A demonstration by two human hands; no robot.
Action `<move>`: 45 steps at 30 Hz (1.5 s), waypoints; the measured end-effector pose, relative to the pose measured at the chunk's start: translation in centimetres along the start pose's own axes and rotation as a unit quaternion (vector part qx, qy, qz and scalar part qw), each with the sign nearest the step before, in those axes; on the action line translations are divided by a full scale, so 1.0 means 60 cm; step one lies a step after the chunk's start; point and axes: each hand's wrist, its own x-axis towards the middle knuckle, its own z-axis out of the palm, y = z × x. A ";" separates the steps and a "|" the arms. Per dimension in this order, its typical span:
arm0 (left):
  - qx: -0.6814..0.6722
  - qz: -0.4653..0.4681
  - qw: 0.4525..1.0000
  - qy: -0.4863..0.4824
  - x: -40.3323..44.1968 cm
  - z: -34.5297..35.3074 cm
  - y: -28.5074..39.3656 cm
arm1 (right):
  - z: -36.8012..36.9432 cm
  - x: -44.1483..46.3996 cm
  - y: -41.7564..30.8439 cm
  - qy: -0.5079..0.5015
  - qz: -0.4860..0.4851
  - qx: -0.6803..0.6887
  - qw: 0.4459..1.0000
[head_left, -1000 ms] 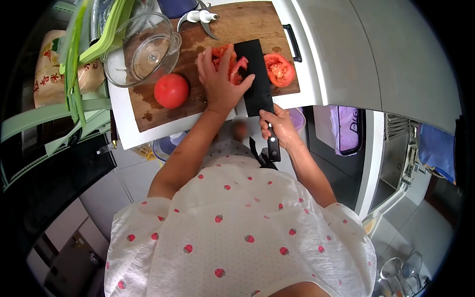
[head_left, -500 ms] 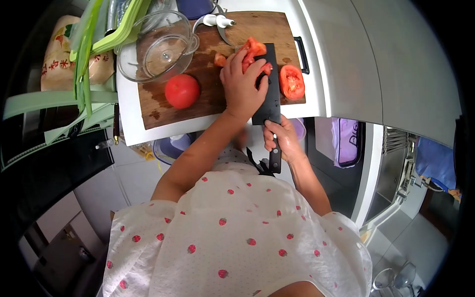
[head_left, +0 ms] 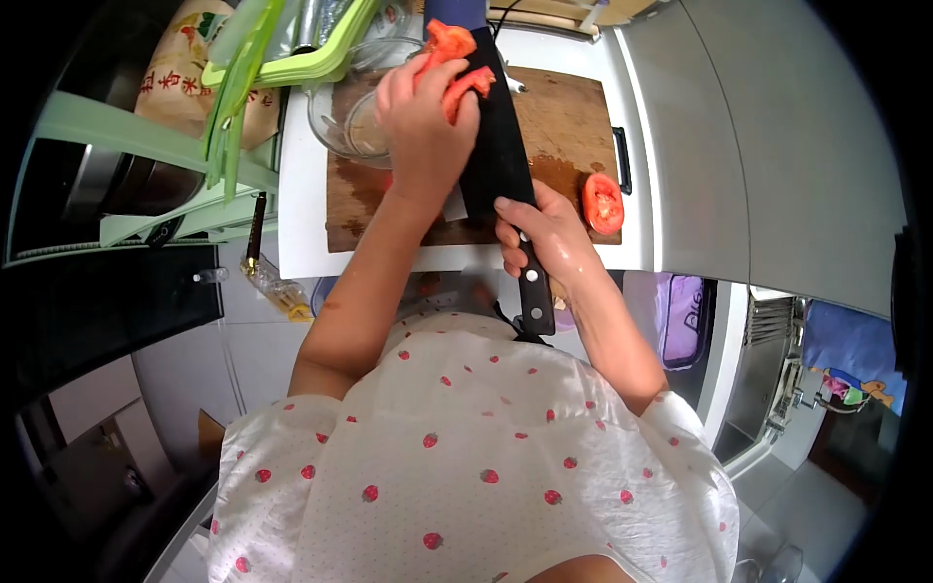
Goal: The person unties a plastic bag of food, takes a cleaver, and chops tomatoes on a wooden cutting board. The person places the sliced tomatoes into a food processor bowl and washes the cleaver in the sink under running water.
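My right hand (head_left: 554,233) is closed round the handle of a black cleaver (head_left: 498,136), whose blade points up and away from me. Pieces of cut tomato (head_left: 451,41) lie against the blade, and the fingers of my left hand (head_left: 425,121) are curled over them. Both hands and the blade are raised over the wooden cutting board (head_left: 564,117). Beyond my left hand is a clear glass bowl (head_left: 340,121), partly covered by it. A tomato half (head_left: 603,203), cut side up, rests at the board's right side. The whole tomato is almost fully hidden behind my left arm.
Green plastic trays (head_left: 292,68) and long green onions (head_left: 231,117) are at the upper left, beside a printed bag (head_left: 180,92). A dark blue container (head_left: 455,12) stands behind the board. A black handle (head_left: 622,160) sits at the board's right edge.
Cleaver, left hand and tomato pieces have lifted off the board and moved toward the bowl, up and left. The view has shifted, so the board appears lower and further right.
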 end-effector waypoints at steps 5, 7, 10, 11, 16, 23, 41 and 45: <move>-0.004 -0.044 0.999 -0.011 0.010 -0.008 -0.094 | 0.044 0.034 -0.028 0.004 -0.014 -0.066 0.998; -0.005 -0.079 0.995 -0.060 0.014 -0.018 -0.125 | 0.049 0.039 -0.036 0.009 -0.018 -0.081 0.997; 0.050 -0.056 0.994 -0.083 0.017 -0.029 -0.152 | 0.046 0.032 -0.043 0.029 -0.026 -0.127 0.991; 0.001 -0.124 0.989 -0.081 0.017 -0.035 -0.156 | 0.042 0.028 -0.042 0.039 -0.032 -0.123 0.991; -0.118 -0.215 0.969 0.007 0.018 -0.085 -0.107 | 0.009 -0.012 -0.030 0.097 -0.055 -0.069 0.991; -0.214 -0.213 0.952 -0.053 -0.067 -0.103 -0.034 | -0.059 -0.049 0.020 0.179 -0.104 0.011 0.978; 0.087 -0.113 0.910 -0.389 -0.139 0.092 0.020 | -0.112 -0.035 0.032 0.215 -0.169 -0.151 0.950; 0.008 -0.108 0.935 -0.336 -0.136 0.064 0.031 | -0.121 -0.039 0.031 0.216 -0.160 -0.127 0.955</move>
